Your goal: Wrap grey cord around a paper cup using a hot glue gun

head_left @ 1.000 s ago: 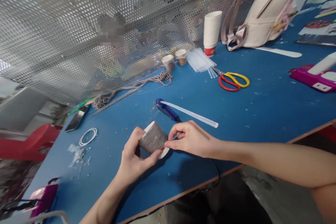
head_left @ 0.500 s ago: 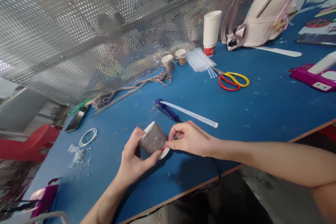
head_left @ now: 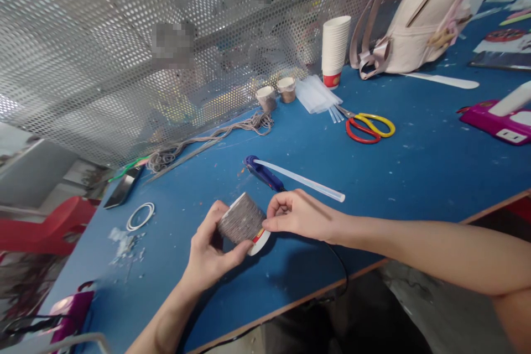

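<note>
My left hand (head_left: 211,249) grips a small paper cup (head_left: 243,221) lying tilted on its side in the air, fingers behind it and thumb near its lower end. Grey cord is wound closely round most of the cup; a red and white band stays bare at the right end. My right hand (head_left: 301,215) pinches thumb and forefinger together at the edge of the winding, touching the cup; whatever is between the fingertips is too small to make out. Just beyond the hands lies a blue glue gun (head_left: 265,174) with a long clear glue stick (head_left: 307,180) in it.
Scissors (head_left: 369,127) with red and yellow handles, two wrapped cups (head_left: 276,94), plastic sleeves (head_left: 317,94) and a cup stack (head_left: 336,50) stand towards the mesh screen (head_left: 124,38). Loose cord (head_left: 207,138), a phone (head_left: 122,188) and white rings (head_left: 140,217) lie left. A power strip (head_left: 498,121) sits right.
The cup has turned slightly in my left hand, showing more of its red and white end. My right fingertips keep their pinch at the winding's edge, almost unmoved.
</note>
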Motion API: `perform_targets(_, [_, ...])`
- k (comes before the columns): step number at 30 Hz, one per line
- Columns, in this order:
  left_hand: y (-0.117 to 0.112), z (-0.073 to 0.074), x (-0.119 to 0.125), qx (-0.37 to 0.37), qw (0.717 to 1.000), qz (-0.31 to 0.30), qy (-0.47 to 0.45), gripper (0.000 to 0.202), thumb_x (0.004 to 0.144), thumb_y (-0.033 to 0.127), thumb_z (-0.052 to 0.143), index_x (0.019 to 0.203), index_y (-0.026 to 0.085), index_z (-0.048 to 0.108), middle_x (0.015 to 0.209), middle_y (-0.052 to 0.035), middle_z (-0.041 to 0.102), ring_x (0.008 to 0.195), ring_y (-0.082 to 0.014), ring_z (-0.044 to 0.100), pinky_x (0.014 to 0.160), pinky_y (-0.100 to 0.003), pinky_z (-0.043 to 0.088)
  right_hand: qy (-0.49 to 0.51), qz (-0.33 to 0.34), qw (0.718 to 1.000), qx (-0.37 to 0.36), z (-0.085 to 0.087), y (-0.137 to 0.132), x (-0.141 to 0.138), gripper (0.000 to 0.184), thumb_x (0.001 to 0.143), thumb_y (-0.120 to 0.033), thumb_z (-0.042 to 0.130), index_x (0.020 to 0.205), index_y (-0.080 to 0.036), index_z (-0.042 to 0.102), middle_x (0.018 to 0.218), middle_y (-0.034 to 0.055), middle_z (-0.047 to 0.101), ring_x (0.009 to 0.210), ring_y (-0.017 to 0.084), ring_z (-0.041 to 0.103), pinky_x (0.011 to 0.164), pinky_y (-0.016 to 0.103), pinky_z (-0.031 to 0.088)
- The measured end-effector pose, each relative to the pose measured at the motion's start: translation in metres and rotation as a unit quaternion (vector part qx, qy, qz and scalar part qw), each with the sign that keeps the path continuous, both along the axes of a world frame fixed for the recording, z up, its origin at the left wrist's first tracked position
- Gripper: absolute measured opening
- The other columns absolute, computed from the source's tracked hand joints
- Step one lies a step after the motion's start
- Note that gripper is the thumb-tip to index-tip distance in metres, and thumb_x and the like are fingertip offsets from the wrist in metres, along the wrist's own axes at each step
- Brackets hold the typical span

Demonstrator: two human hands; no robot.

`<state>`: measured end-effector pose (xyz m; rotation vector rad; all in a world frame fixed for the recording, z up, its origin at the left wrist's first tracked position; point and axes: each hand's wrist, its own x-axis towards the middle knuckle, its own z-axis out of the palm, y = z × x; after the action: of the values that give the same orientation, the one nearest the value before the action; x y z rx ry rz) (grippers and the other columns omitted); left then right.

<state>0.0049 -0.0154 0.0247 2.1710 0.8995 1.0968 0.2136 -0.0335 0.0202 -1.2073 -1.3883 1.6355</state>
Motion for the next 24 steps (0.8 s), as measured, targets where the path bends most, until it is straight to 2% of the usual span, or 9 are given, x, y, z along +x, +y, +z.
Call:
perform_targets(7, [0.001, 0.000, 0.001, -0.025, 1.000, -0.001, -0.016, 0.025, 0.067, 0.031, 0.076, 0.080, 0.018, 0.058, 0.074, 0.0002, 0.051, 0.065, -0.0133, 0.049, 0.056, -0.024, 0.041, 0.009, -0.005, 1.000, -0.015, -0.002, -0.001, -0.001, 0.019, 0.073, -0.025, 0.072, 0.069, -0.015, 0.056, 0.058, -0.0063, 0.048, 0.056, 0.007, 0.043, 0.052, 0.022, 0.029])
perform_targets(13, [0.003, -0.004, -0.005, -0.079, 0.994, -0.025, -0.070, 0.032, 0.065, 0.038, 0.079, 0.083, 0.019, 0.060, 0.078, -0.0001, 0.052, 0.068, -0.0131, 0.049, 0.057, -0.023, 0.041, 0.114, -0.005, 0.988, -0.102, -0.003, 0.002, -0.003, 0.032, 0.065, -0.024, 0.080, 0.082, -0.017, 0.054, 0.063, -0.0079, 0.048, 0.053, 0.005, 0.042, 0.046, 0.019, 0.029])
perform_targets(16, [0.005, -0.009, -0.009, -0.103, 0.989, -0.045, -0.096, 0.038, 0.063, 0.044, 0.080, 0.083, 0.020, 0.060, 0.081, -0.0004, 0.052, 0.070, -0.0135, 0.049, 0.058, -0.023, 0.041, 0.197, 0.025, 0.969, -0.147, -0.008, 0.003, -0.003, 0.045, 0.057, -0.025, 0.085, 0.088, -0.017, 0.053, 0.070, -0.0072, 0.051, 0.046, 0.002, 0.037, 0.040, 0.018, 0.023])
perform_targets(19, [0.005, -0.017, -0.010, -0.144, 0.978, -0.068, -0.138, 0.046, 0.062, 0.059, 0.075, 0.084, 0.021, 0.060, 0.082, -0.0008, 0.049, 0.070, -0.0145, 0.046, 0.058, -0.025, 0.040, 0.255, 0.068, 0.948, -0.176, -0.012, 0.005, -0.003, 0.049, 0.056, -0.022, 0.085, 0.093, -0.017, 0.053, 0.074, -0.0057, 0.055, 0.043, 0.001, 0.037, 0.036, 0.016, 0.019])
perform_targets(21, [0.005, -0.021, -0.009, -0.163, 0.972, -0.073, -0.154, 0.049, 0.066, 0.067, 0.066, 0.084, 0.022, 0.060, 0.081, -0.0014, 0.047, 0.069, -0.0154, 0.044, 0.057, -0.026, 0.039, 0.272, 0.107, 0.939, -0.179, -0.016, 0.005, -0.003, 0.048, 0.058, -0.021, 0.083, 0.098, -0.017, 0.055, 0.075, -0.0044, 0.057, 0.044, 0.001, 0.043, 0.035, 0.015, 0.022])
perform_targets(24, [0.004, -0.025, -0.007, -0.147, 0.982, -0.033, -0.115, 0.047, 0.080, 0.066, 0.048, 0.082, 0.021, 0.061, 0.086, -0.0040, 0.049, 0.074, -0.0180, 0.046, 0.064, -0.030, 0.042, 0.268, 0.158, 0.937, -0.160, -0.023, 0.006, -0.006, 0.045, 0.063, -0.021, 0.079, 0.101, -0.017, 0.055, 0.069, -0.0041, 0.059, 0.042, 0.004, 0.048, 0.034, 0.015, 0.029])
